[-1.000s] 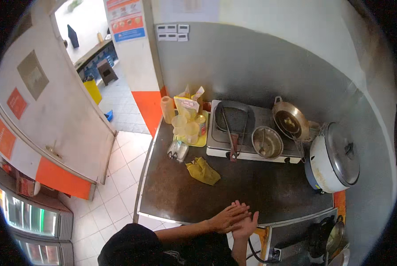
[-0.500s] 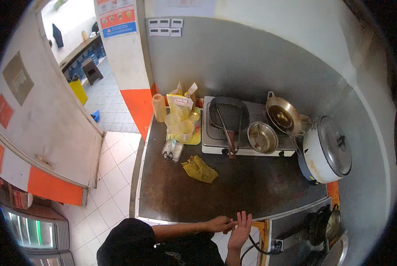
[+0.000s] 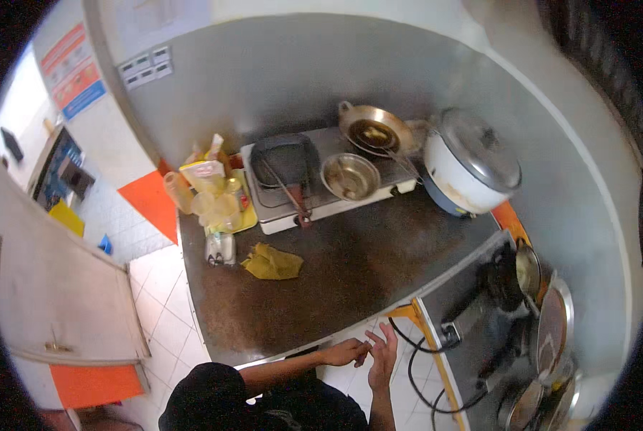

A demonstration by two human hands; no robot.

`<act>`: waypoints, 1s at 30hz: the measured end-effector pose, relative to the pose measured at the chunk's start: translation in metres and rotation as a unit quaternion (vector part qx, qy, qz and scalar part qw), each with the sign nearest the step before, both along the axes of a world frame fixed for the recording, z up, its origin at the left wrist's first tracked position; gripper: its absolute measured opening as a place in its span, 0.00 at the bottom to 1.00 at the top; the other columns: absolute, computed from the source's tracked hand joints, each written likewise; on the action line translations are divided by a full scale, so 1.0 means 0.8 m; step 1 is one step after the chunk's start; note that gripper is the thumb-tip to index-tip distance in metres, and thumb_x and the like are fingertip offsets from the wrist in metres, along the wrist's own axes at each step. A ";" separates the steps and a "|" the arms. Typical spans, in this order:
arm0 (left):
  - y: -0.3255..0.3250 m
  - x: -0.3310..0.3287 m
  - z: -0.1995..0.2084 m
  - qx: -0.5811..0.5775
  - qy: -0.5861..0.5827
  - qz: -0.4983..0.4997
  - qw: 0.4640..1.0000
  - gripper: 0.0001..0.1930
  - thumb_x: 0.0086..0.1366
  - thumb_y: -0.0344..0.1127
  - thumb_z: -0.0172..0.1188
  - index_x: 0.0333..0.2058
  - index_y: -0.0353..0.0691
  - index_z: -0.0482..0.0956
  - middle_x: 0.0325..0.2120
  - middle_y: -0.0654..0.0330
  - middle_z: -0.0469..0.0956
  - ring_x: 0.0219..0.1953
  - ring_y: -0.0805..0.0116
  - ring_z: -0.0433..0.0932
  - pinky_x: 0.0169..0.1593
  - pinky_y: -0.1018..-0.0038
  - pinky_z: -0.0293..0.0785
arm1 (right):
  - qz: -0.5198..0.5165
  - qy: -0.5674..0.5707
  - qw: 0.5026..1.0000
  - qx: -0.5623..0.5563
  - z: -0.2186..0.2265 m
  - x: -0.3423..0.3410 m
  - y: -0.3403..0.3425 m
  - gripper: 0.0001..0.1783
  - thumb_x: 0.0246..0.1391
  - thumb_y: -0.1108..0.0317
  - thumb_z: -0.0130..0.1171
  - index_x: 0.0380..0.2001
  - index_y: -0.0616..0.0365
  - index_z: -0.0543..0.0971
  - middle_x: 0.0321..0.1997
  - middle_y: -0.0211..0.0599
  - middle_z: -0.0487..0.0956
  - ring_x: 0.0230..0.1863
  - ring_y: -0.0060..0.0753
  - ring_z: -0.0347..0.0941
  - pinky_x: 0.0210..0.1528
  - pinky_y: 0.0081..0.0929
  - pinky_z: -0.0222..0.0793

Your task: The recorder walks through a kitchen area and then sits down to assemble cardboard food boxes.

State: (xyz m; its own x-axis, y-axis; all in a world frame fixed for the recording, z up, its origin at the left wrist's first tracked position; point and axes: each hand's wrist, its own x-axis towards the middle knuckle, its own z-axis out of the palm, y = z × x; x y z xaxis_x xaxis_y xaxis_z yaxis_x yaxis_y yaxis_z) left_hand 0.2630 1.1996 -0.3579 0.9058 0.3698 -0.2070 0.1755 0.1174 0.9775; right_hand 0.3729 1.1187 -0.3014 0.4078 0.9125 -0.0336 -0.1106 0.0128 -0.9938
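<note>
My left hand (image 3: 346, 353) is curled closed against the side of my right hand, in front of the counter's near edge. What its fingers enclose, if anything, is too small to make out. My right hand (image 3: 382, 355) is raised beside it, its fingers stretched up and apart, and no object shows in it. The closest loose thing on the dark counter (image 3: 336, 294) is a crumpled yellow-green cloth (image 3: 272, 262). A small clear container (image 3: 221, 248) with dark-handled scissors or a similar tool stands left of the cloth.
A two-burner stove (image 3: 271, 224) carries a black square pan (image 3: 285, 161), tongs (image 3: 289, 194) and a steel bowl (image 3: 350, 177). Behind is a wok (image 3: 379, 129); to the right, a white lidded rice cooker (image 3: 458, 169). Cups and bottles crowd a yellow tray (image 3: 248, 215). Black cables (image 3: 415, 348) hang at right.
My view has swung right, so the counter and stove appear further left and more pans show at right. My hands stay together; the right fingers have bent and spread a little.
</note>
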 end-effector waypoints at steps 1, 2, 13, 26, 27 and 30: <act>-0.007 0.004 -0.023 -0.004 -0.047 -0.019 0.999 0.28 0.74 0.48 0.34 0.23 0.34 0.72 0.18 0.59 0.74 0.24 0.68 0.71 0.34 0.70 0.69 | 0.005 0.014 1.000 -0.019 0.011 -0.001 -0.008 0.37 0.63 0.52 0.49 0.66 0.63 0.52 0.66 0.50 0.57 0.59 0.47 0.67 0.56 0.40 0.65; -0.017 0.009 -0.024 -0.007 -0.047 -0.037 0.998 0.28 0.74 0.48 0.34 0.23 0.34 0.72 0.18 0.59 0.74 0.24 0.68 0.71 0.34 0.70 0.69 | 0.009 0.028 0.999 -0.039 0.016 -0.001 -0.021 0.34 0.64 0.55 0.48 0.66 0.63 0.52 0.66 0.48 0.58 0.59 0.47 0.67 0.56 0.39 0.65; -0.148 0.060 -0.014 -0.059 0.030 -0.124 0.990 0.36 0.71 0.63 0.34 0.22 0.35 0.76 0.16 0.59 0.73 0.22 0.70 0.72 0.31 0.72 0.67 | -0.169 -0.063 0.984 -0.006 -0.001 0.002 -0.186 0.30 0.66 0.56 0.45 0.63 0.65 0.58 0.63 0.49 0.63 0.55 0.44 0.71 0.53 0.37 0.68; -0.331 0.011 -0.028 -0.020 0.011 -0.275 0.961 0.27 0.74 0.45 0.35 0.26 0.32 0.76 0.20 0.58 0.78 0.27 0.69 0.76 0.37 0.70 0.73 | -0.324 0.037 0.945 -0.007 -0.056 -0.068 -0.400 0.30 0.65 0.56 0.49 0.62 0.64 0.59 0.57 0.51 0.69 0.53 0.44 0.71 0.47 0.36 0.71; -0.338 0.011 -0.044 0.010 -0.005 -0.321 0.947 0.27 0.74 0.45 0.36 0.28 0.32 0.78 0.22 0.57 0.79 0.28 0.68 0.78 0.38 0.71 0.74 | -0.334 0.063 0.940 -0.027 -0.055 -0.070 -0.412 0.31 0.64 0.52 0.48 0.62 0.62 0.61 0.62 0.46 0.65 0.53 0.44 0.71 0.47 0.40 0.70; -0.366 0.014 -0.043 -0.046 0.001 -0.423 0.905 0.24 0.74 0.41 0.37 0.29 0.33 0.78 0.23 0.58 0.80 0.29 0.68 0.78 0.39 0.70 0.75 | -0.389 0.149 0.908 -0.037 -0.064 -0.068 -0.447 0.32 0.64 0.48 0.44 0.63 0.59 0.60 0.60 0.43 0.67 0.53 0.42 0.72 0.47 0.41 0.70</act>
State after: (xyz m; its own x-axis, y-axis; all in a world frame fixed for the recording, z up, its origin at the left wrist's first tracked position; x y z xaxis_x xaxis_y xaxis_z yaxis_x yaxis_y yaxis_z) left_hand 0.2741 0.9068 -0.3920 0.8559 -0.4755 -0.2035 0.2423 0.0210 0.9700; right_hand 0.3189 0.7614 -0.3524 0.8913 0.3419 -0.2979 -0.3606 0.1360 -0.9228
